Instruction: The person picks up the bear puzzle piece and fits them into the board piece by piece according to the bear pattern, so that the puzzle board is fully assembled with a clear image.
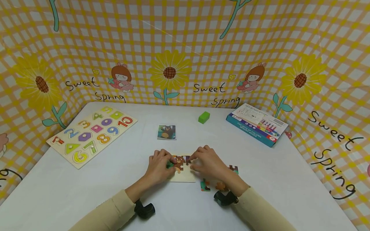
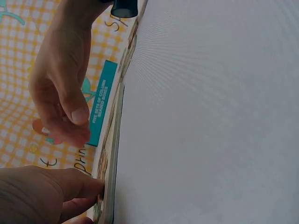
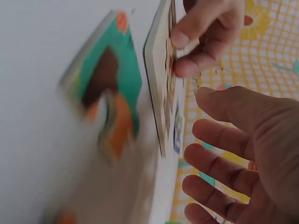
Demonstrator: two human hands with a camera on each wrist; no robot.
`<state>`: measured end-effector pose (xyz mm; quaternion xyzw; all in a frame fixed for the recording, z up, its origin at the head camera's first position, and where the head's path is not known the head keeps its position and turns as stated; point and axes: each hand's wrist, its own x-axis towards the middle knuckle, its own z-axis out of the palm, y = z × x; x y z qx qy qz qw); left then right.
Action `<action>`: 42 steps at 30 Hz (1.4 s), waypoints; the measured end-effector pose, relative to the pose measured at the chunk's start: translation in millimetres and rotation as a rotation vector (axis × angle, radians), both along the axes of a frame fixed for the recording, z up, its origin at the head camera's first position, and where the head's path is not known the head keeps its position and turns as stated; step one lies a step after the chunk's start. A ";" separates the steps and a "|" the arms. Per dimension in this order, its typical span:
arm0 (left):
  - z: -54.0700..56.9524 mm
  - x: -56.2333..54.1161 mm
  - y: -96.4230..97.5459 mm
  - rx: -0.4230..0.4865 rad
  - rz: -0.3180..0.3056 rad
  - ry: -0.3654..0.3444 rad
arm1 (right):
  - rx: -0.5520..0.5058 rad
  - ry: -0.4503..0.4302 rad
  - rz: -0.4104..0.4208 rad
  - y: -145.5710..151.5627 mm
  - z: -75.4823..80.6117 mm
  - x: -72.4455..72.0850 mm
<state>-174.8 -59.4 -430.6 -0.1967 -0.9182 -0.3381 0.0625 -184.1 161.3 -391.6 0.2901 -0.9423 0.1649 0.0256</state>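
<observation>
A wooden puzzle board (image 1: 185, 177) lies flat, with bear-picture pieces (image 1: 179, 161) fitted along its upper part and bare wood below. My left hand (image 1: 159, 165) rests thumb and fingertips on the pieces at the board's left side. In the right wrist view, that left hand's (image 3: 212, 35) thumb and a finger touch the puzzle, a little apart. My right hand (image 1: 208, 162) hovers at the board's right side by a dark piece (image 1: 187, 159). Its fingers (image 3: 219, 163) are spread and relaxed, holding nothing.
Loose puzzle pieces lie right of the board, including a green one (image 1: 205, 185) and an orange-brown one (image 1: 221, 186). Beyond are a bear picture card (image 1: 166, 132), a green block (image 1: 204, 117), a number board (image 1: 75, 164) at left and a bead-set box (image 1: 257, 123) at right.
</observation>
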 end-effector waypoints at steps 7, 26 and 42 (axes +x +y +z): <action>0.4 0.0 -0.3 0.011 -0.007 -0.007 | -0.041 -0.028 -0.070 30.9 4.6 6.0; -0.8 0.0 0.2 0.010 -0.005 -0.006 | -0.052 -0.062 -0.241 114.7 -0.2 26.2; 0.3 0.6 0.0 0.015 -0.007 -0.010 | -0.036 -0.066 -0.278 143.5 -8.7 32.6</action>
